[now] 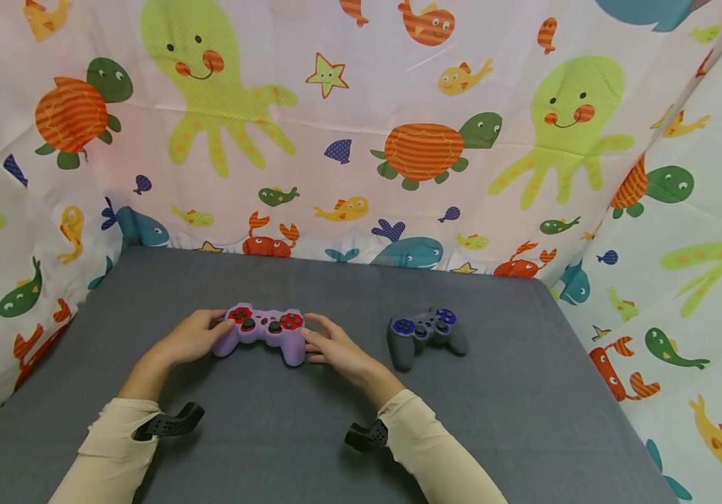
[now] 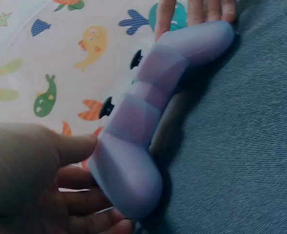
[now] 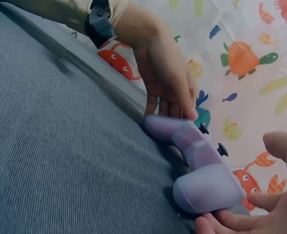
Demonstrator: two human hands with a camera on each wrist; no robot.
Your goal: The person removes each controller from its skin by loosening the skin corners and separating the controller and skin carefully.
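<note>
A purple game controller (image 1: pixel 265 326) with red button areas and black thumbsticks rests on the grey cloth. At its left end my left hand (image 1: pixel 192 337) pinches the grip, thumb on top and fingers along the side, as the left wrist view shows on the purple controller (image 2: pixel 133 175). My right hand (image 1: pixel 342 350) is at the opposite grip. In the right wrist view, the right hand (image 3: pixel 275 195) has fingertips against the purple controller (image 3: pixel 207 190), while the thumb stands apart from it. Right of that hand lies a dark grey controller (image 1: pixel 422 334) with blue button areas, untouched.
The grey cloth (image 1: pixel 260 441) covers the table under both controllers. Behind and beside it hangs a white curtain (image 1: pixel 361 98) printed with sea animals. A black wrist device (image 1: pixel 175 422) sticks out from the left sleeve, and another black device (image 1: pixel 366 437) from the right.
</note>
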